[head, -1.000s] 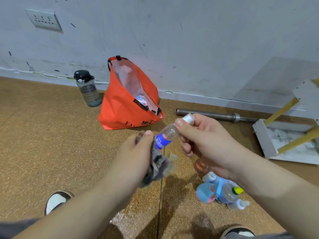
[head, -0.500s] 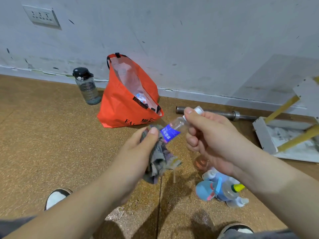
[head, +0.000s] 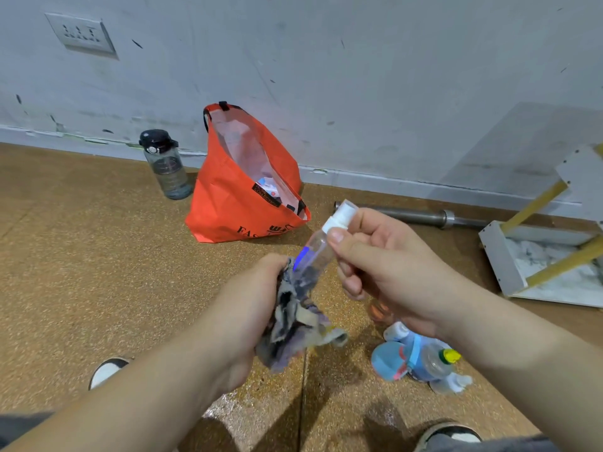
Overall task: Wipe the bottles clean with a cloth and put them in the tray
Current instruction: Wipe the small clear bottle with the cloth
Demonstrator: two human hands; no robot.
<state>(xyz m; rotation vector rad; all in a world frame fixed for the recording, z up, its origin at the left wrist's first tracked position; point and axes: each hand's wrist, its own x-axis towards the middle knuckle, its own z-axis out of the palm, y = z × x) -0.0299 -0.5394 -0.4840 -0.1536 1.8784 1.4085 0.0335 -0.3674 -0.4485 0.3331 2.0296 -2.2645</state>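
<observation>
My right hand [head: 378, 256] pinches the neck of a small clear bottle [head: 318, 246] with a white cap and a blue label, held tilted above the floor. The bottle's lower end is wrapped in a patterned grey cloth [head: 297, 324], which my left hand [head: 251, 308] grips. A cluster of small bottles [head: 421, 357], one blue and one with a yellow cap, lies on the floor under my right forearm. At the right edge a white tray [head: 502, 256] with a marbled inside sits beside yellow legs.
An orange tote bag [head: 235, 207] stands open against the grey wall, with a dark water bottle [head: 166, 168] to its left. A steel bar [head: 421, 216] lies along the skirting. My shoes [head: 107, 370] show at the bottom on the cork floor.
The bottle has been turned so its blue label now shows edge-on, and the cloth has slid further up over its lower end. Both hands stay in about the same place.
</observation>
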